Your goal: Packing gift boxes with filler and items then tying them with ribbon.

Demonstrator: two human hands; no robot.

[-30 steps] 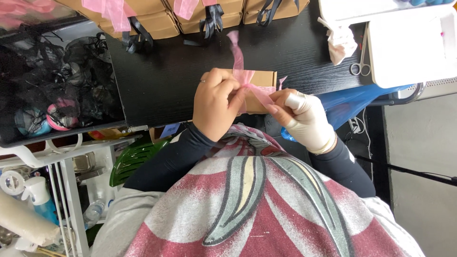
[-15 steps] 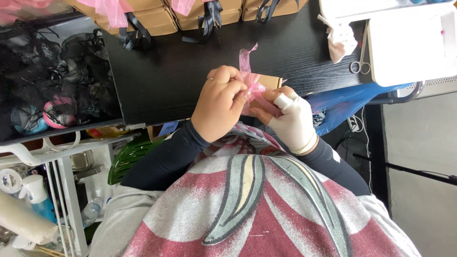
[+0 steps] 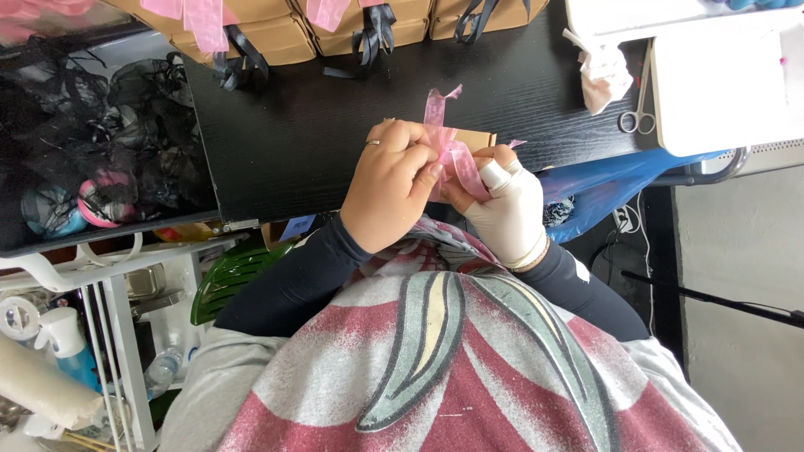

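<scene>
A: Ribbon (image 3: 448, 155), sheer pink, pinched between both your grips against the small brown box (image 3: 473, 138) on the worktop (image 3: 318, 125).

B: Left hand (image 3: 389, 188) and right hand (image 3: 507, 205) clamp it; since before, they've drawn closer together.

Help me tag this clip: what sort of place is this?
Probably a small craft or gift-packing workstation: both hands tie pink ribbon on a small cardboard box, ribboned boxes line the black table, scissors nearby.

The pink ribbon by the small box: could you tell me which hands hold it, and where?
Both hands pinch the pink ribbon near its middle: left hand, gloved right hand, over the small brown box.
</scene>
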